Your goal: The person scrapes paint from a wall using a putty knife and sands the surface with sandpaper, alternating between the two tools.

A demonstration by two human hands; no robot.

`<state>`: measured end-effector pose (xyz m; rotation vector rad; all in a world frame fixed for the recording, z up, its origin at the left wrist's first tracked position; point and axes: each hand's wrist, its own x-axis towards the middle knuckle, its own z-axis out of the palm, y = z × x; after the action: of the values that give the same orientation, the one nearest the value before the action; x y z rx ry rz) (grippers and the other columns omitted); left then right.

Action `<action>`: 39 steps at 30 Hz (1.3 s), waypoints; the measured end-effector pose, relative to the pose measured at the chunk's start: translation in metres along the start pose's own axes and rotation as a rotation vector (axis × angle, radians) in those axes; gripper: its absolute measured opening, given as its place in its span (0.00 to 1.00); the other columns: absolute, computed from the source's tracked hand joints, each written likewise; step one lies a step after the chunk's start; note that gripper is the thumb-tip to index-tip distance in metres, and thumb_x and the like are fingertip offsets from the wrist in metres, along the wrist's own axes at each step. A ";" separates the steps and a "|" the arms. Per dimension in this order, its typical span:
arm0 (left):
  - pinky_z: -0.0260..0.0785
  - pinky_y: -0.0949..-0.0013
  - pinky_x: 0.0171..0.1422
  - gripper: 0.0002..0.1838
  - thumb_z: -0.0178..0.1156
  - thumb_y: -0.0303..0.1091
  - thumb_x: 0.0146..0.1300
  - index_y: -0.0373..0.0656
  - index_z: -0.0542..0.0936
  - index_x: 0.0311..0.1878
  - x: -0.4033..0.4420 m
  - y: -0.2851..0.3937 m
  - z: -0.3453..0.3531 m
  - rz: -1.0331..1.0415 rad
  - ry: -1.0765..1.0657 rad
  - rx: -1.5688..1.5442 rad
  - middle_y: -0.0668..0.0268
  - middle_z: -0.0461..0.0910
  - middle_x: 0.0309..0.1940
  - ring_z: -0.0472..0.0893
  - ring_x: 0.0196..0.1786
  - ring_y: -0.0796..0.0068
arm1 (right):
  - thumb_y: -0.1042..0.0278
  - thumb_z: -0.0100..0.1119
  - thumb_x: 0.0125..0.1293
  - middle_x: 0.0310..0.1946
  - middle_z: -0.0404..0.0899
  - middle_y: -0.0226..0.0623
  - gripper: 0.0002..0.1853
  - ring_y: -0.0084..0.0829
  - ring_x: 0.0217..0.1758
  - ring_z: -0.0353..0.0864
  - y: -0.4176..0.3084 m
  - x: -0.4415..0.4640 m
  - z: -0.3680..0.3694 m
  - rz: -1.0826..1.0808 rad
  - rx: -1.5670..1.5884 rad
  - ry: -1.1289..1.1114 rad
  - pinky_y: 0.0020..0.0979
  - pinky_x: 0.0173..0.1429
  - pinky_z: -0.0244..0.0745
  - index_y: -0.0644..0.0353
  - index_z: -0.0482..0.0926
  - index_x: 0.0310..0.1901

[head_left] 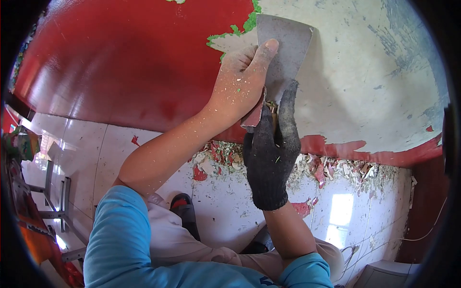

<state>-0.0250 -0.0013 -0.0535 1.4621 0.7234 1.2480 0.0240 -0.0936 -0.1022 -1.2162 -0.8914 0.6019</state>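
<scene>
A wide metal scraper [286,53] lies with its broad edge against the wall, where red paint [144,57] with a green rim meets a bare, pale area [345,91]. My left hand [244,79] is bare and dusty, its thumb on the blade's face and its fingers behind the blade. In a black glove, my right hand [272,153] is wrapped round the scraper's handle, just below the blade. A reddish flap [254,113] hangs between the two hands; what it is I cannot make out.
Paint chips [331,168] litter the white tiled floor [120,149] along the wall's base. A metal frame [62,206] stands at the left. A grey box-like object [389,273] is at the lower right, below a thin cable [427,235].
</scene>
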 end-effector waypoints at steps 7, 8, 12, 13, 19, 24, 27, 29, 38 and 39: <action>0.60 0.74 0.30 0.25 0.50 0.48 0.70 0.34 0.74 0.28 0.003 -0.001 -0.001 -0.067 -0.046 0.008 0.74 0.68 0.17 0.65 0.25 0.87 | 0.77 0.49 0.68 0.55 0.73 0.49 0.28 0.25 0.54 0.72 0.006 0.003 -0.001 -0.196 -0.205 -0.025 0.27 0.58 0.67 0.70 0.56 0.68; 0.60 0.74 0.29 0.25 0.50 0.49 0.70 0.34 0.73 0.26 0.005 -0.005 0.000 0.028 -0.024 0.020 0.74 0.68 0.17 0.65 0.24 0.87 | 0.78 0.49 0.67 0.54 0.74 0.48 0.27 0.25 0.53 0.73 0.007 0.004 -0.003 -0.272 -0.295 -0.061 0.27 0.58 0.67 0.71 0.57 0.67; 0.56 0.80 0.14 0.24 0.52 0.53 0.67 0.39 0.79 0.33 0.025 0.010 -0.008 0.257 -0.018 0.031 0.72 0.74 0.16 0.66 0.11 0.88 | 0.78 0.51 0.66 0.46 0.77 0.45 0.28 0.24 0.46 0.75 -0.013 0.021 0.003 -0.368 -0.317 0.019 0.27 0.51 0.71 0.70 0.58 0.67; 0.60 0.80 0.20 0.24 0.53 0.53 0.67 0.38 0.79 0.33 0.026 0.023 -0.010 0.201 -0.003 0.033 0.73 0.74 0.18 0.69 0.16 0.89 | 0.79 0.51 0.65 0.44 0.78 0.45 0.28 0.24 0.43 0.75 -0.023 0.025 0.003 -0.393 -0.293 -0.019 0.27 0.48 0.71 0.70 0.58 0.67; 0.62 0.77 0.30 0.22 0.52 0.48 0.69 0.36 0.77 0.30 0.023 0.023 -0.006 0.210 -0.006 -0.065 0.75 0.73 0.21 0.68 0.26 0.89 | 0.78 0.48 0.66 0.51 0.76 0.47 0.28 0.22 0.45 0.73 -0.028 0.022 0.015 -0.271 -0.142 0.015 0.24 0.50 0.70 0.69 0.56 0.68; 0.60 0.72 0.26 0.23 0.51 0.45 0.69 0.35 0.74 0.26 -0.003 -0.006 -0.002 0.000 -0.006 -0.070 0.74 0.68 0.17 0.65 0.23 0.86 | 0.78 0.47 0.67 0.53 0.74 0.47 0.29 0.23 0.48 0.72 0.011 0.000 0.011 -0.186 -0.058 0.057 0.24 0.54 0.68 0.69 0.54 0.69; 0.59 0.71 0.25 0.23 0.51 0.45 0.69 0.35 0.73 0.25 -0.005 -0.020 0.000 -0.026 0.005 -0.060 0.73 0.67 0.15 0.64 0.21 0.84 | 0.80 0.47 0.67 0.50 0.76 0.44 0.29 0.22 0.48 0.72 0.020 -0.007 0.007 -0.248 -0.155 0.026 0.24 0.54 0.68 0.69 0.53 0.69; 0.59 0.71 0.25 0.23 0.51 0.45 0.70 0.35 0.73 0.25 -0.004 -0.017 0.001 -0.010 0.010 -0.061 0.72 0.66 0.15 0.64 0.21 0.83 | 0.81 0.46 0.66 0.48 0.76 0.42 0.30 0.21 0.47 0.72 0.018 -0.007 0.007 -0.168 -0.114 0.031 0.23 0.53 0.69 0.68 0.53 0.69; 0.59 0.71 0.26 0.24 0.51 0.46 0.69 0.33 0.72 0.26 0.020 0.020 -0.005 0.110 -0.021 -0.075 0.73 0.66 0.16 0.64 0.23 0.86 | 0.82 0.48 0.65 0.37 0.76 0.38 0.30 0.19 0.36 0.70 -0.033 0.014 0.014 -0.147 -0.039 0.001 0.22 0.41 0.71 0.63 0.57 0.69; 0.60 0.76 0.26 0.22 0.50 0.47 0.70 0.35 0.76 0.30 0.021 0.019 -0.004 0.149 -0.009 -0.081 0.73 0.70 0.17 0.66 0.22 0.89 | 0.81 0.49 0.65 0.42 0.77 0.41 0.30 0.20 0.40 0.72 -0.028 0.015 0.010 -0.169 -0.115 -0.019 0.22 0.45 0.71 0.65 0.56 0.69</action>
<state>-0.0266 0.0133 -0.0292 1.4751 0.5589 1.3673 0.0219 -0.0831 -0.0706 -1.2248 -1.0448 0.4319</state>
